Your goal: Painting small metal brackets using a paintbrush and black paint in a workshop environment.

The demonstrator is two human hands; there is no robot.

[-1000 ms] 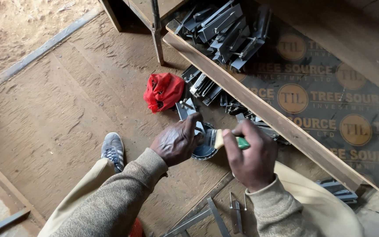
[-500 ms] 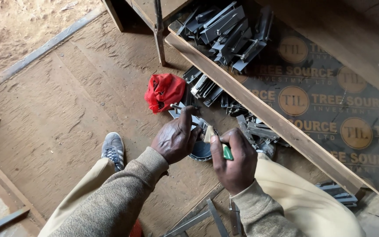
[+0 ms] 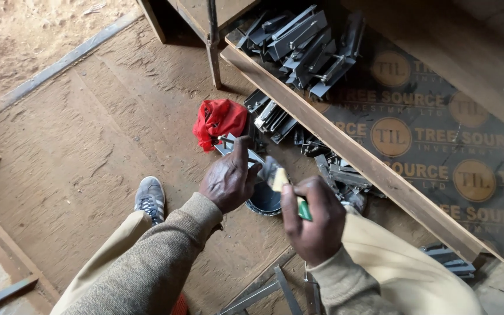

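My left hand [image 3: 228, 178] pinches a small metal piece [image 3: 237, 149] over the floor [image 3: 77, 151], while my right hand [image 3: 316, 219] grips a paintbrush [image 3: 287, 186] above a dark tin [image 3: 263, 201]. A red cloth [image 3: 220, 119] lies just beyond.

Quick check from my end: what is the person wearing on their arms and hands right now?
Both hands are bare, with no gloves, rings or watch visible. The left hand comes out of a long, knitted, speckled grey-brown sleeve with a ribbed cuff at the wrist. The right hand has the same knit and ribbed cuff; that sleeve is mostly out of view.
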